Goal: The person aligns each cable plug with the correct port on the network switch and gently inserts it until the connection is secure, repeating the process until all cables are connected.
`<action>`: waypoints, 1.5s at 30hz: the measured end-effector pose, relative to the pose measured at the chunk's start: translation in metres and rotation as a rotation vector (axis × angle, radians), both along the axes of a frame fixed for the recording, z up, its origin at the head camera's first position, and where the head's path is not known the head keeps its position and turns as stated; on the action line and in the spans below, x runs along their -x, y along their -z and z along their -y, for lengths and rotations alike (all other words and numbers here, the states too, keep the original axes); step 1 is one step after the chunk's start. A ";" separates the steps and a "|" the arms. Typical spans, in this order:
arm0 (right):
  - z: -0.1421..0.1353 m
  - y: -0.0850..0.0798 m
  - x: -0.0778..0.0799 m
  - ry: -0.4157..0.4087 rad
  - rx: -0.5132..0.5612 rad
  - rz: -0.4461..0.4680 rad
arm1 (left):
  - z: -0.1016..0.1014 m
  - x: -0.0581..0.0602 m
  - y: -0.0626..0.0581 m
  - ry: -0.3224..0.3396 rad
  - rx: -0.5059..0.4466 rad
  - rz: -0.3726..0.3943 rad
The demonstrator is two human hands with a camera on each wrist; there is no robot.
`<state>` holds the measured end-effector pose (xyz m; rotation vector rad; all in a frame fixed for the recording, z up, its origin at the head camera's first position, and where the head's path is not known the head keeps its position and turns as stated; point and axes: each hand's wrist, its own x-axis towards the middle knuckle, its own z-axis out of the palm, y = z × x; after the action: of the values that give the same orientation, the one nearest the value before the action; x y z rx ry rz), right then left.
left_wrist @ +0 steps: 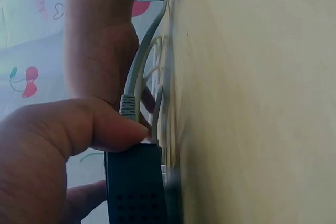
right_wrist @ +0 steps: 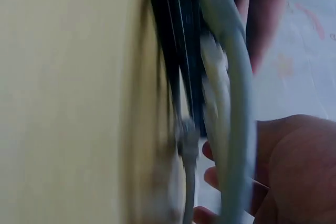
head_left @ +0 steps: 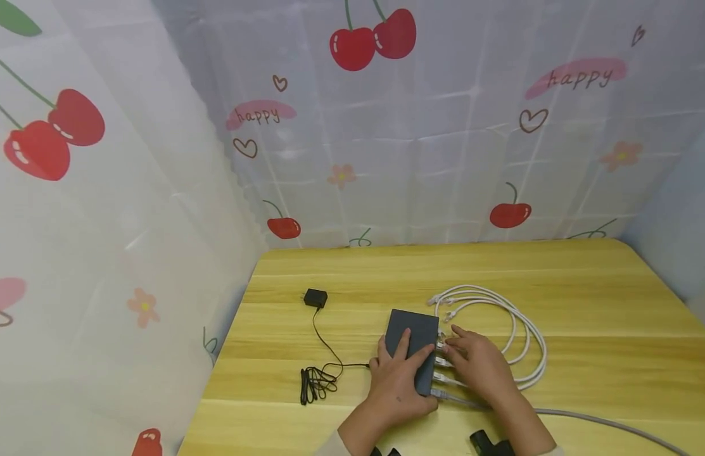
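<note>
A dark network switch (head_left: 412, 326) sits at mid-table, its row of ports facing right. My left hand (head_left: 394, 383) holds it with fingers spread over the top and the thumb at the near right corner. In the left wrist view, that thumb lies by a grey cable plug (left_wrist: 127, 106) at the switch's end. My right hand (head_left: 480, 364) pinches a white network cable plug (head_left: 441, 343) at the port side, partly hidden by the fingers. Nearer me, white plugs (head_left: 440, 377) and the grey plug sit along the same side. In the right wrist view, blurred cables cross before the fingers.
White network cables (head_left: 537, 335) loop to the right, with loose plugs (head_left: 450, 315) beyond the switch. A grey cable (head_left: 603, 421) runs off the near right. At left lies a black power adapter (head_left: 315, 297), its bundled cord (head_left: 318, 383) reaching the switch. A cherry-print curtain (head_left: 386, 145) backs the table.
</note>
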<state>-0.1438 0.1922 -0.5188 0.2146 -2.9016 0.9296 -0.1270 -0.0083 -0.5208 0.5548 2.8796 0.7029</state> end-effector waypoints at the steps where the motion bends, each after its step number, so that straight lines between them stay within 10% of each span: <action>1: -0.002 -0.001 0.000 0.018 -0.017 0.006 | 0.000 0.000 0.000 -0.007 0.004 -0.002; 45: -0.014 0.002 -0.004 0.046 -0.190 0.003 | 0.001 0.002 0.001 -0.045 0.040 0.022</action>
<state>-0.1401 0.2058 -0.5212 0.1577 -2.9835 0.6474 -0.1286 -0.0093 -0.5222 0.4751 2.8871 0.6526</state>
